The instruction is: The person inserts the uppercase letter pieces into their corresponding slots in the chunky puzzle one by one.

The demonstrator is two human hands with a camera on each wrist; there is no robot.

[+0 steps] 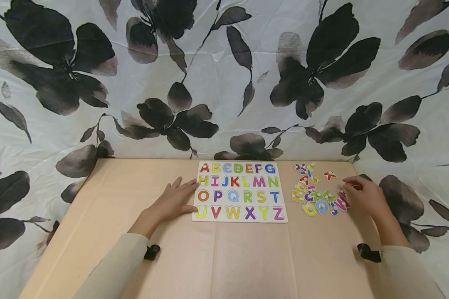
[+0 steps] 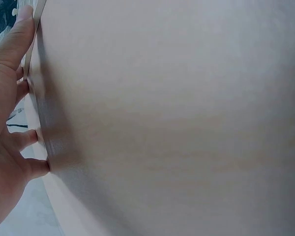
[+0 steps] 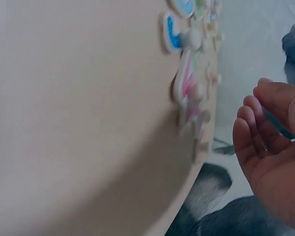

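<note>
A person sits at a tan table (image 1: 116, 232) backed by a white cloth printed with dark flowers (image 1: 78, 66). An alphabet puzzle board (image 1: 239, 192) lies flat near the table's far edge, showing the letters A to Z in four rows.

Left hand (image 1: 173, 201): it rests palm down on the table just to the left of the board, fingers straight and spread, with the fingertips touching the board's left edge beside the H and O rows. The left wrist view shows the fingers (image 2: 19, 34) lying along that thin edge. It holds nothing.

Loose letter pieces (image 1: 316, 193): a heap of coloured pegged letters lies on the table just to the right of the board, apart from it. A red piece (image 1: 329, 175) sits slightly to the right of the heap's far end.

Right hand (image 1: 363, 195): it is at the right-hand side of the heap, farther from the board than the pieces, with loosely curled fingers next to the nearest letters. The right wrist view shows the fingers (image 3: 255, 128) bent and clear of the pieces (image 3: 189, 88); a thin blue-green sliver shows behind them, but whether it is held cannot be told.
</note>
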